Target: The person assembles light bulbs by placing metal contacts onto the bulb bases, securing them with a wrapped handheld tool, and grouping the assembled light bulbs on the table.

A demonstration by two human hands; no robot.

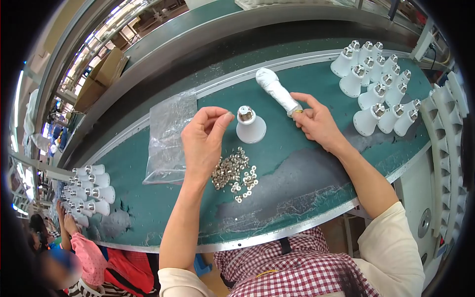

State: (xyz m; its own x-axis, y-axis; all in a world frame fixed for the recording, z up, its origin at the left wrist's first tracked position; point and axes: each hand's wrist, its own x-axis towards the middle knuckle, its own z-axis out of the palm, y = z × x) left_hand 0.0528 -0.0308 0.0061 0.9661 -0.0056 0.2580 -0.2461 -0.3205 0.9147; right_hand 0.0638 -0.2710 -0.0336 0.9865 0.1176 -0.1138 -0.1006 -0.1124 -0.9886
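Note:
A white bulb-shaped piece (251, 127) with a metal screw cap stands upright on the green table, just right of my left hand (205, 136). That hand is raised with thumb and forefinger pinched; what sits between the tips is too small to name. My right hand (316, 121) grips the lower end of a white wrapped tool (276, 91) with a rounded head, which points up and to the left. Below the standing piece lies a loose pile of small metal caps (230, 171). A clear plastic bag (170, 138) lies flat behind my left hand.
Several white pieces with metal caps (352, 83) stand at the back right, and several more (99, 193) at the far left. Stacked white trays (448, 148) are at the right edge. A co-worker in a pink sleeve (89, 257) is at the lower left.

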